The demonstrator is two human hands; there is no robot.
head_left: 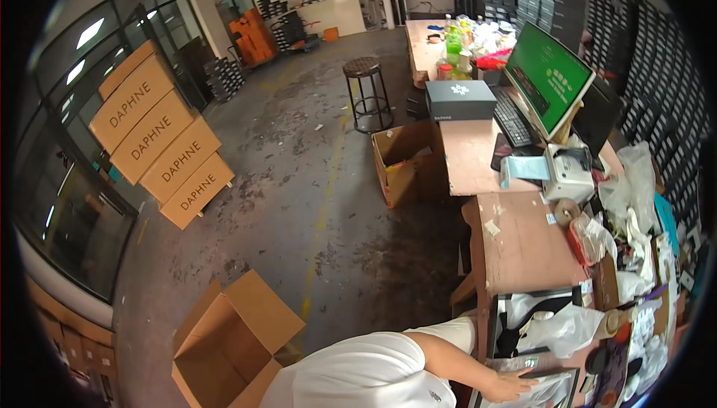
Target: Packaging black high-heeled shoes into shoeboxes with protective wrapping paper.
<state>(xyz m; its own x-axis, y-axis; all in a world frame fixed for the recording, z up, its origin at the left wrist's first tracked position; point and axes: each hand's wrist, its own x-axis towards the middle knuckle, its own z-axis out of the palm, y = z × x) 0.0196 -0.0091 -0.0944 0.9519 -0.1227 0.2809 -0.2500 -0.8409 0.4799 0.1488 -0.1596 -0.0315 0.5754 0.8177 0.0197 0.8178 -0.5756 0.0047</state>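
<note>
My left arm, in a white short sleeve, comes in from the lower edge and reaches right over the bench's near end. My left hand [509, 386] lies at the edge of a dark-framed tray or drawer [573, 387], its fingers stretched out and apart. Next to the fingertips is clear plastic film [549, 391]; whether they touch it I cannot tell. A small card with a printed label [529, 363] lies just beyond the hand. Above it, a crumpled white plastic bag [564, 329] rests in an open compartment. My right hand is out of view.
An opened cardboard carton [216, 356] stands on the floor at lower left. Stacked cartons [168, 135] lean farther left; another open carton [407, 161] sits beside the bench. A stool [364, 72] stands behind it. The bench [523, 236] carries a monitor [549, 83], keyboard [514, 118], grey box [459, 100] and label printer [567, 172].
</note>
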